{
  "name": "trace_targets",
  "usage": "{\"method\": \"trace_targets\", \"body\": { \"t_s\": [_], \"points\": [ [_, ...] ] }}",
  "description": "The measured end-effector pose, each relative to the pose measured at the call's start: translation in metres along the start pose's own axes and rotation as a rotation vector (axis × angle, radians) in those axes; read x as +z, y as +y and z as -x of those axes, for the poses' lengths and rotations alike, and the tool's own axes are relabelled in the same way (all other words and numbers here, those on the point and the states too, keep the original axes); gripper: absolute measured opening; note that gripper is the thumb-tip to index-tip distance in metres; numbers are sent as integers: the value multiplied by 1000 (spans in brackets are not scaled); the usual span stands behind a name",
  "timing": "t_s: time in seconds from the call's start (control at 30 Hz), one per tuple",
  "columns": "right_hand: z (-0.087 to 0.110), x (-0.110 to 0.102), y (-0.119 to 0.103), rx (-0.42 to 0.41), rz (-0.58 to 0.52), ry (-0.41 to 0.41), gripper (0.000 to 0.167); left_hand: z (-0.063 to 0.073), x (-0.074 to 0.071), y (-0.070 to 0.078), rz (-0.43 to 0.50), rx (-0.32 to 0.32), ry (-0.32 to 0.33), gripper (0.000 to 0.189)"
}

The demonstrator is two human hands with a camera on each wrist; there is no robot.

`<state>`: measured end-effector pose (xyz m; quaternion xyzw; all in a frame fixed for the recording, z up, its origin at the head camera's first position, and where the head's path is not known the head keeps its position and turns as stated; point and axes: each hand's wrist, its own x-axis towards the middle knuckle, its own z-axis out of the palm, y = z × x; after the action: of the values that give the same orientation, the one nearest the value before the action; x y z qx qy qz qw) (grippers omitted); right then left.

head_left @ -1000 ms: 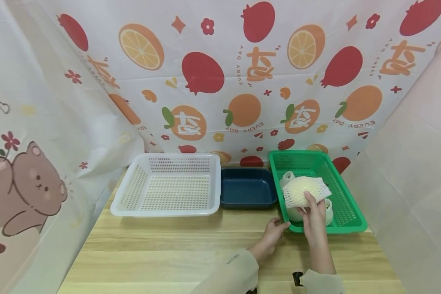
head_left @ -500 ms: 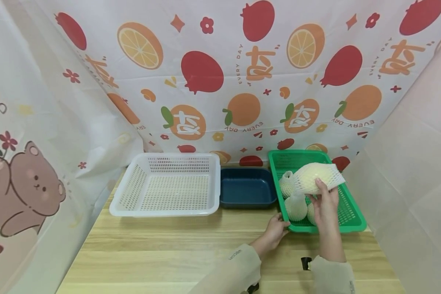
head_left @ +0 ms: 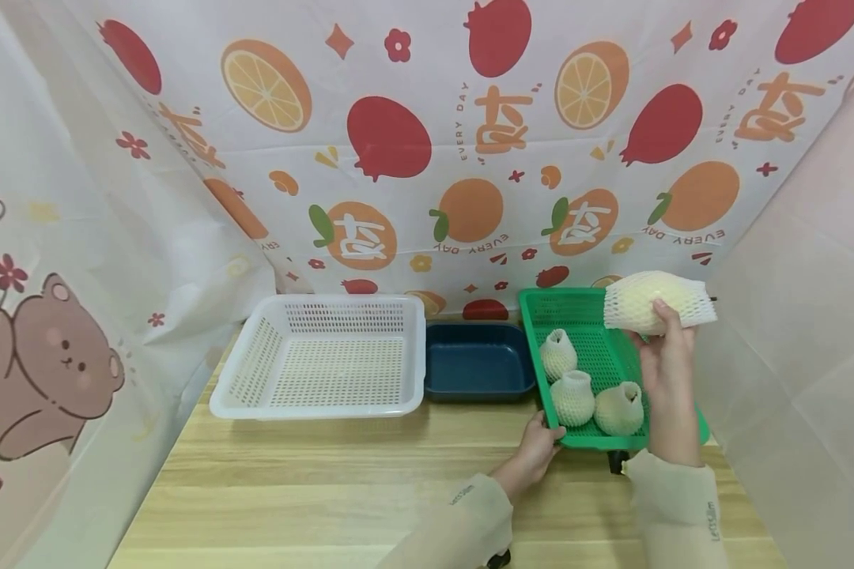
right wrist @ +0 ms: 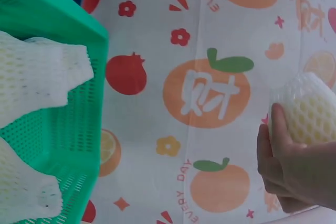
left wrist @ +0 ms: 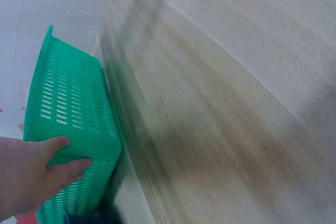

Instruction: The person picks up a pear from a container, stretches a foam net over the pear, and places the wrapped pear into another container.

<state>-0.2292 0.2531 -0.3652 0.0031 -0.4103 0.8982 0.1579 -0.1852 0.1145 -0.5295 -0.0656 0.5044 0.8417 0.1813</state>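
My right hand (head_left: 669, 352) holds a pale yellow pear (head_left: 636, 304) in a white foam net, raised over the right side of the green basket (head_left: 589, 348). A dark stem pokes from the net's right end. In the right wrist view the fingers wrap the netted pear (right wrist: 312, 111) against the printed backdrop. At the basket's near-left corner, my left hand (head_left: 537, 446) grips the rim; the left wrist view has its thumb and fingers against the green wall (left wrist: 73, 98). Inside the basket sit three more netted pears, one farther back (head_left: 558, 356) and two near the front (head_left: 617, 409).
A white perforated basket (head_left: 319, 412) stands at the left of the wooden table (head_left: 292, 490). Between the two baskets lies a dark blue tray (head_left: 480, 395). A fruit-printed cloth (head_left: 427, 269) hangs close behind them, with plain sheeting (head_left: 797, 363) on the right.
My right hand has lifted the netted pear up and to the right, uncovering the pears in the basket. My left hand stays at the basket corner.
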Motion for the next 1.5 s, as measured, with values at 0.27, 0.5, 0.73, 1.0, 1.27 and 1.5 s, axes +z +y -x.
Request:
{"method": "trace_targets", "body": {
  "t_s": [0.27, 0.5, 0.73, 1.0, 1.27, 1.5],
  "points": [
    [-21, -10, -12, 103, -116, -193, 55, -3, 0, -2, 12, 3, 6, 42],
    [-61, -20, -18, 219, -114, -53, 65, -4, 1, -3, 17, 2, 11, 44],
    [-92, -36, 6, 249, 309, 261, 60, -2, 0, -5, -17, 8, 12, 43],
    [-101, -60, 57, 384, 738, 338, 88, 0, -4, -6, -29, 15, 0, 43],
    [-98, -82, 89, 452, 1073, 325, 98, -1, -3, -3, -60, 13, 2, 45],
    [-89, -91, 101, 484, 1193, 307, 101, 0, 0, -1, -81, 15, 6, 46]
  ]
}}
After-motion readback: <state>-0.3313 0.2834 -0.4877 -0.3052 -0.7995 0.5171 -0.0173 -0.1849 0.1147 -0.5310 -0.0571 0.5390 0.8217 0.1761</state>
